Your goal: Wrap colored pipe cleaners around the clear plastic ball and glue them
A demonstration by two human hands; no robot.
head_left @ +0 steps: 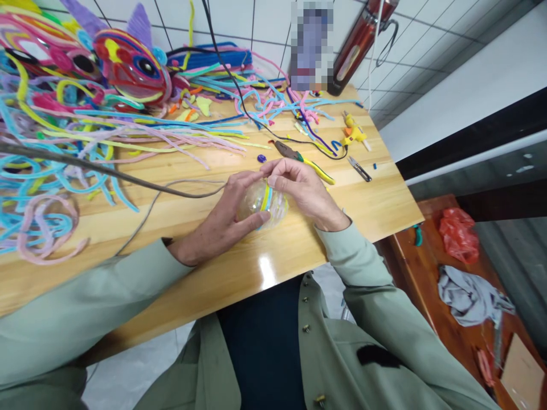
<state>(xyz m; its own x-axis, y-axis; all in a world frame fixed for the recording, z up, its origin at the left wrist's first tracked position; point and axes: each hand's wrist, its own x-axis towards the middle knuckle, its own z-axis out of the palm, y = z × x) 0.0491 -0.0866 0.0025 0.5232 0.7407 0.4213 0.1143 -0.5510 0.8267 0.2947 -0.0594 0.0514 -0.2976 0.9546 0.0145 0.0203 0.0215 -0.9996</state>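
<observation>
Yellow and light blue strips (265, 200) are seen side by side across a clear ball (278, 213), right at the middle of the head view, above the near part of the wooden table (231, 279). On its left the ball is gripped by the left hand (222, 219), fingers curved around the far side, thumb laid along the near side. From the right, the upper end of the strips is met by the right hand (305, 191), its thumb and fingertips close together; whether a strip is pinched there or only pressed cannot be told. Just above that hand, pliers (289, 151) are laid out, and to their left a small purple piece (262, 158) is spotted. Further right, a yellow glue gun (354, 135) is set down, with snips (359, 169) placed below it. Over at upper left, the table is covered by tangled fuzzy stems (141, 122), topped by colourful horned heads (137, 71). Near the top right, a red flask (361, 45) is stood by the tiled wall (269, 23).
</observation>
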